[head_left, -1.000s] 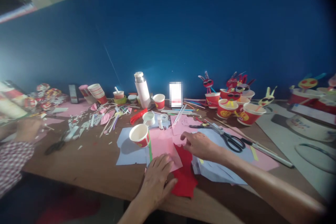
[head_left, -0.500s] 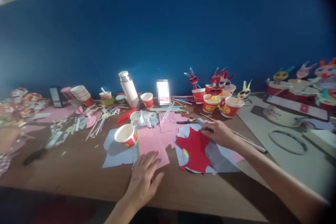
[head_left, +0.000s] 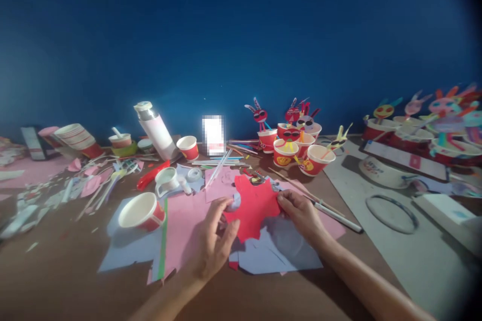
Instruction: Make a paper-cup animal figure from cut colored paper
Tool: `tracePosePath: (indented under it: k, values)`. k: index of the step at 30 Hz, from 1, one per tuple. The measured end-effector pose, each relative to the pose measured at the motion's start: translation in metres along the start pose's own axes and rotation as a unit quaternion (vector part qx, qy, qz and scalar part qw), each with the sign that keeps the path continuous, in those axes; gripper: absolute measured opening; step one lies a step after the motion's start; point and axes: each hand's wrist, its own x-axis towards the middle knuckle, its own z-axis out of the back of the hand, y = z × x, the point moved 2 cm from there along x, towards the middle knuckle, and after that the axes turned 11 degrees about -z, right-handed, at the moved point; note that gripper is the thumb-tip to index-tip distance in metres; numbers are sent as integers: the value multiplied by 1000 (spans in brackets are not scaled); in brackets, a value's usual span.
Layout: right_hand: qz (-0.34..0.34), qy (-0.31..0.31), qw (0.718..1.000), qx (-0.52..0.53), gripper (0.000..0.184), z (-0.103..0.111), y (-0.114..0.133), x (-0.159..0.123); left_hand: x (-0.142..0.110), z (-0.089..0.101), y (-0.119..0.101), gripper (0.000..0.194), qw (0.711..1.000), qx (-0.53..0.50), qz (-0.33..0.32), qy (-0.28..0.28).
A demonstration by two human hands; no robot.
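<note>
My right hand [head_left: 303, 213] pinches the right edge of a red paper sheet [head_left: 256, 208] with jagged, cut-out edges. The sheet is lifted above a pale blue paper [head_left: 282, 253]. At its left edge is my left hand [head_left: 218, 233], thumb and forefinger apart. A small grey-blue scrap [head_left: 235, 201] shows at the left fingertips; whether it is gripped is unclear. Pink paper [head_left: 184, 230] lies under and left of that hand. A red and white paper cup [head_left: 145, 213] stands farther left on another pale blue sheet [head_left: 124, 251].
Behind lie a white tape roll [head_left: 165, 180], a red tool-like object [head_left: 152, 175] and straws [head_left: 218, 163]. A thermos [head_left: 156, 133] stands near the blue wall. Decorated cups [head_left: 284, 153] stand back right. A pen [head_left: 339, 216] and black ring [head_left: 391, 214] lie right.
The red sheet is now raised off the pile, with my right hand at its right edge. My left hand has come from the pink paper to the sheet's left side. The view has shifted right.
</note>
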Motion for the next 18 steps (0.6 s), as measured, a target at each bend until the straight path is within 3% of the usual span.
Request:
tracePosePath:
  k: [3, 5, 9, 13, 15, 18]
  values:
    - [-16, 9, 998, 59, 29, -5, 6, -7, 6, 1, 18, 36, 987, -90, 135, 8]
    - [-31, 18, 996, 84, 30, -7, 9, -10, 5, 1, 28, 38, 971, -150, 187, 14]
    - [-58, 57, 990, 113, 31, -12, 11, -14, 2, 1, 40, 38, 942, -249, 225, 1]
    - [-49, 89, 991, 87, 27, -9, 13, -18, 0, 1, 42, 37, 938, -254, 235, -13]
    - [-12, 62, 998, 25, 26, 1, 17, -19, -1, 2, 44, 38, 938, -249, 241, -25]
    - [49, -54, 997, -8, 24, 30, 24, -13, -2, 5, 49, 42, 932, -247, 261, -43]
